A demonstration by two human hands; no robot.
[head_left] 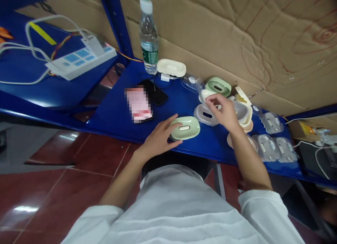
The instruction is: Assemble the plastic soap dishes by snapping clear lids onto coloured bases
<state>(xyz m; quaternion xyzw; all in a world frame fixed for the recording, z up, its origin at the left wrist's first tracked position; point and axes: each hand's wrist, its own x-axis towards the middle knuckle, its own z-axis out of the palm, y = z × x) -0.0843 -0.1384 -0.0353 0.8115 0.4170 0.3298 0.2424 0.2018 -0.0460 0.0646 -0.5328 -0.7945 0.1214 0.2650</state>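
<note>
1. Green dish (194,131) lies on the blue bench (177,105) near its front edge, in front of the person's body. It is oval, its hollow side faces up, and a pale elongated piece (184,127) sits in its middle.
2. Left hand (159,138): its grip is spread around the left end of the dish, with the thumb at the near rim and fingers at the far side, holding it.
3. Right hand (225,112): its grip is narrow, thumb and fingertips close together above a lilac dish (201,112). Whether anything is pinched there, I cannot tell.
4. The lilac dish, which has an oblong slot, is to the right of the held dish. Behind it stands a second green dish (226,87), tilted, its slot visible.
5. Clear packs (268,148) are grouped farther right, beyond the right forearm.
6. A cream dish (171,67) is at the back, just beside an upright water bottle (149,37) with a white cap.
7. Left of the lilac dish and farther back, a phone with a pixelated screen (139,105) lies against a dark phone (158,95).
8. A white power strip (83,63) with cables rests on the blue surface at far left.
</note>
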